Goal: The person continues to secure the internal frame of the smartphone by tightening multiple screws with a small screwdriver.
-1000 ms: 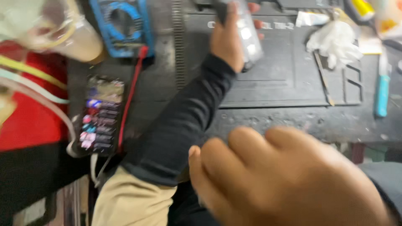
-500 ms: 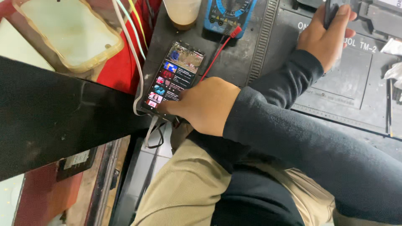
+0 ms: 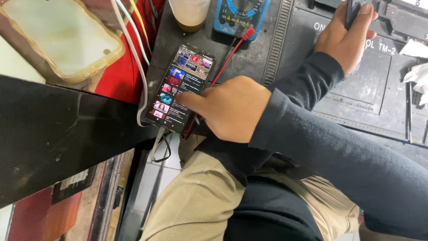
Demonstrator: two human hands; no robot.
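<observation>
A lit smartphone (image 3: 180, 87) lies on the dark bench edge, its screen showing a list of small pictures. My right hand (image 3: 227, 109) reaches across to it from the right, one fingertip on the lower screen, the other fingers curled and holding nothing. My left hand (image 3: 343, 40) crosses under that arm to the upper right. It grips a dark slim device (image 3: 352, 9) over the grey work mat (image 3: 370, 85).
A blue multimeter (image 3: 240, 15) with a red lead (image 3: 227, 60) and a cup (image 3: 189, 13) stand behind the phone. A clear phone case (image 3: 58, 38) lies top left, beside a white cable (image 3: 140, 76). A black panel (image 3: 58, 134) fills the left. Tweezers (image 3: 408, 111) lie far right.
The view swung left and down. My right hand went from blurred in the foreground to the lit phone's screen and settled there. My left hand kept its grip on the dark device.
</observation>
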